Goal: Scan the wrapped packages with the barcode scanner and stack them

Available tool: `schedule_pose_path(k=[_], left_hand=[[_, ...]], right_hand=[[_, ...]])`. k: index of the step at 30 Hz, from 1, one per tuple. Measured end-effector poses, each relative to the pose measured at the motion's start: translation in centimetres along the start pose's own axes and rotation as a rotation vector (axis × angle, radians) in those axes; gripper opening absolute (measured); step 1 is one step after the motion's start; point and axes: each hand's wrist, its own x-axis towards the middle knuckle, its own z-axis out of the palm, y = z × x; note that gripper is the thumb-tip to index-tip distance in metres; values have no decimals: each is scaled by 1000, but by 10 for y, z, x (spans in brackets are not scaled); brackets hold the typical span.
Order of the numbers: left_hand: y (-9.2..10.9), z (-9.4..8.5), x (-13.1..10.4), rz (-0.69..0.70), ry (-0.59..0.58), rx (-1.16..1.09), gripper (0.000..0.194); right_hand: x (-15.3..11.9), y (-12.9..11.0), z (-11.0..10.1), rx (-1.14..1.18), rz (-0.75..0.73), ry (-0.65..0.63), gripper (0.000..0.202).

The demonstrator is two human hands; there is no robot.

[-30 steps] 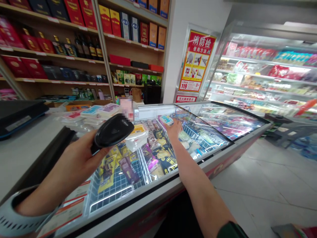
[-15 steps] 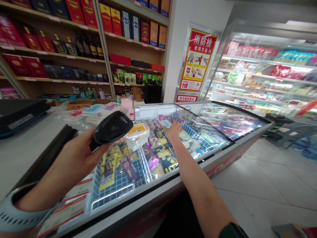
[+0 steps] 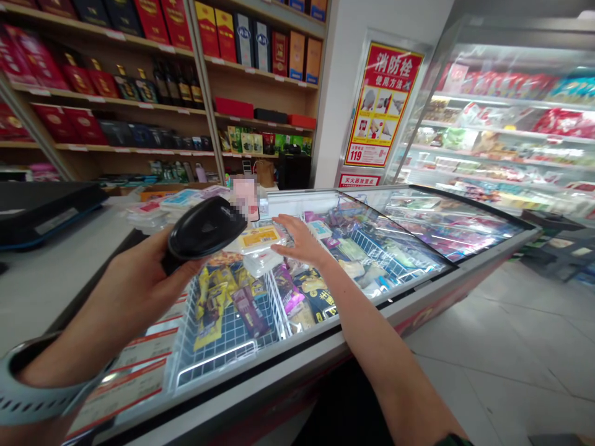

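Grip closed, the left hand (image 3: 142, 279) holds a scanner (image 3: 204, 228); the right hand (image 3: 305, 243) (open, seemingly empty) hovers beside stacked tubs (image 3: 258, 239) a nudge could topple.

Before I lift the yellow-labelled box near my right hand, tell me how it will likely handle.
The yellow-labelled box looks like thin clear plastic, so it may flex if squeezed. Its shiny surface could be slippery. Being flat-topped, it seems unlikely to roll.

Head-height view, forward and down, seemingly close
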Motion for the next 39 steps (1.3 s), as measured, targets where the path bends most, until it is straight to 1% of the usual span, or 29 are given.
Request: schedule_pose_path(k=[3,7,8,12,15,17,19,22,25,27,29,33,37,39], left_hand=[[1,1,1,-12,-9,-16,51],[2,2,1,-37,-11,-24,52],[2,2,1,-40,-14,-30,52],[2,1,0,-44,-14,-42,50],[4,0,1,-40,-16,-21,49],[5,-1,1,-32,-15,-5,49],[6,0,0,-21,-16,-17,50],[4,3,-3,8,-20,-84,51],[3,7,-5,47,-31,-153,51],[3,10,-7,60,-57,-198,51],[3,13,-7,71,-84,-228,51],[-1,18,-6,109,-113,-249,51],[-8,21,-6,108,-148,-194,50],[-10,22,-6,109,-145,-183,50]], right_hand=[[2,-2,2,-39,-6,-15,62],[5,-2,3,-32,64,-38,73],[6,-2,3,-25,74,-46,73],[6,0,4,-8,53,-47,61],[4,1,2,10,31,-6,61],[3,0,-1,22,8,43,62],[2,-3,-4,14,-6,129,66],[0,-10,-9,-65,12,314,67],[0,-17,-12,-193,31,518,61],[-1,-20,-12,-274,35,616,58],[-1,-22,-12,-341,29,667,57],[-2,-25,-10,-431,-5,703,55],[-1,-29,-11,-500,-45,745,49],[-1,-31,-11,-523,-61,765,46]])
